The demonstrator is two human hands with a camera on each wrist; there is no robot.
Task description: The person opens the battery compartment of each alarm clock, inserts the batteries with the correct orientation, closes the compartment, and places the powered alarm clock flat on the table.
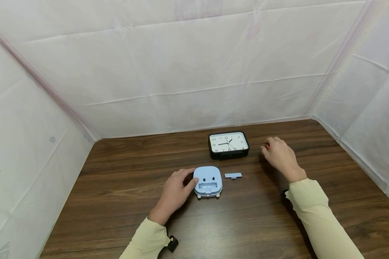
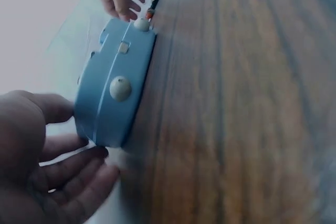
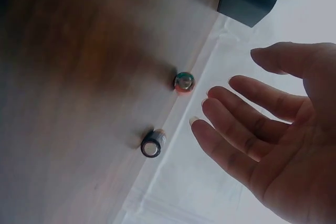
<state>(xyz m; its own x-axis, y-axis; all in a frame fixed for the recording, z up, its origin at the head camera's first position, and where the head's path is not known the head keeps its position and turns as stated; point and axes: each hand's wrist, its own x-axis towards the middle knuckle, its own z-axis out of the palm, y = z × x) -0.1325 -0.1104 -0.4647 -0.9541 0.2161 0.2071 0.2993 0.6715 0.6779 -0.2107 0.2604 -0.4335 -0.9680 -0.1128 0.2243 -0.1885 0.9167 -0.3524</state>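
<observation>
A rounded light blue battery-powered device lies with its battery compartment facing up and uncovered. My left hand holds its left side, thumb at the near edge and index finger at the far corner; the left wrist view shows the other fingers bent by the lower edge. White round feet stick out from the device. To its right is the small blue battery cover. My right hand hovers with parted, slightly bent fingers beside a red-and-green battery and a dark battery on the table.
A black rectangular alarm clock lies face up behind the device, left of the right hand. The dark wood table is bordered by pale sheeting at the back and both sides.
</observation>
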